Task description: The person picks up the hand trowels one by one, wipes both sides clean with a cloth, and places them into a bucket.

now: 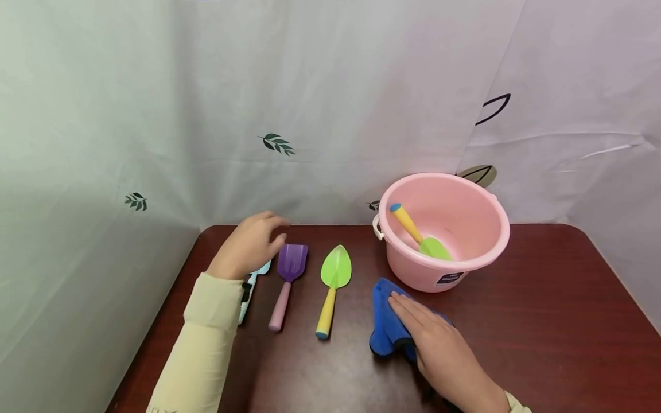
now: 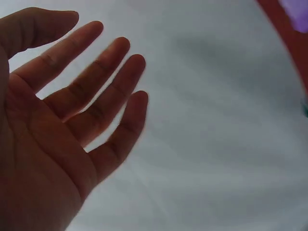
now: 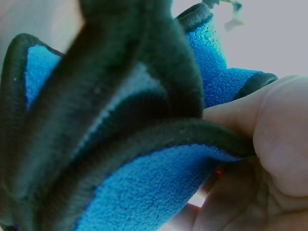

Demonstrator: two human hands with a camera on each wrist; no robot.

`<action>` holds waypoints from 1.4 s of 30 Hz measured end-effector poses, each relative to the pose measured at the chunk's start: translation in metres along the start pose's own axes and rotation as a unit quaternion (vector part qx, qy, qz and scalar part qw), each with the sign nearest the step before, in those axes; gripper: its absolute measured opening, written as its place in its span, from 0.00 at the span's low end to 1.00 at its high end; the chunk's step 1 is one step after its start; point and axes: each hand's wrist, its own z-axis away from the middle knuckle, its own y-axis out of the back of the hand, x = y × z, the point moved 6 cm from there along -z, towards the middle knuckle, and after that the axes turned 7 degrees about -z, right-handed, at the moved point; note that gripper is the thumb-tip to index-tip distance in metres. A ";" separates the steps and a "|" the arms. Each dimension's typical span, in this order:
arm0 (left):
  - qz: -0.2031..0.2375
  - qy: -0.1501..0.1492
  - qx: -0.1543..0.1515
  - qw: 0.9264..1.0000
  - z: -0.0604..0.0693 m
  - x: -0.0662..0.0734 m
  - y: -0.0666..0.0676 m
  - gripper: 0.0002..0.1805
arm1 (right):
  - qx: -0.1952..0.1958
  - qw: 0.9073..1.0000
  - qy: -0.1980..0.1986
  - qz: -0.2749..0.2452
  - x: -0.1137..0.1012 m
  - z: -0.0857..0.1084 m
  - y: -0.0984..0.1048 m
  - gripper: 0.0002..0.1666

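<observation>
My left hand point(image 1: 250, 244) hovers above the tabletop's left side, palm turned inward and fingers loosely spread, as the left wrist view also shows; nothing is in it. Partly hidden beneath its wrist lies a light blue tool point(image 1: 247, 304). Beside that are a purple toy shovel point(image 1: 292, 264) with a pink handle and a green trowel point(image 1: 336, 269) with a yellow handle. My right hand point(image 1: 444, 355) holds a blue cloth point(image 1: 383, 315) with dark edging in front of the bucket. In the right wrist view, thumb and fingers pinch the folded cloth point(image 3: 144, 187).
A pink bucket point(image 1: 413, 275) stands at the back right of the dark red table point(image 1: 558, 298). Inside leans another green trowel point(image 1: 408, 223), yellow handle up. Behind the table hangs a pale curtain point(image 1: 320, 86) with leaf prints.
</observation>
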 end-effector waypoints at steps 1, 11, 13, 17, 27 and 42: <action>0.003 0.014 -0.001 1.000 0.006 -0.007 -0.004 0.18 | 0.000 1.000 0.000 0.000 0.000 0.000 0.000 0.44; 0.011 0.150 -0.025 0.988 0.062 -0.056 -0.049 0.21 | -0.009 1.000 -0.016 -0.004 0.002 -0.002 0.000 0.42; 0.013 0.169 -0.032 0.985 0.072 -0.064 -0.059 0.22 | -0.010 1.000 -0.017 -0.005 0.002 -0.002 0.000 0.42; 0.027 0.205 -0.049 0.977 0.089 -0.074 -0.079 0.25 | -0.007 1.000 -0.012 -0.005 0.002 -0.002 0.000 0.41; 0.066 0.287 -0.062 0.954 0.108 -0.083 -0.111 0.30 | -0.007 1.000 -0.015 -0.005 0.003 -0.002 -0.001 0.39; 0.066 0.312 -0.022 0.947 0.112 -0.084 -0.116 0.21 | -0.032 0.999 -0.029 -0.018 0.003 -0.003 0.000 0.41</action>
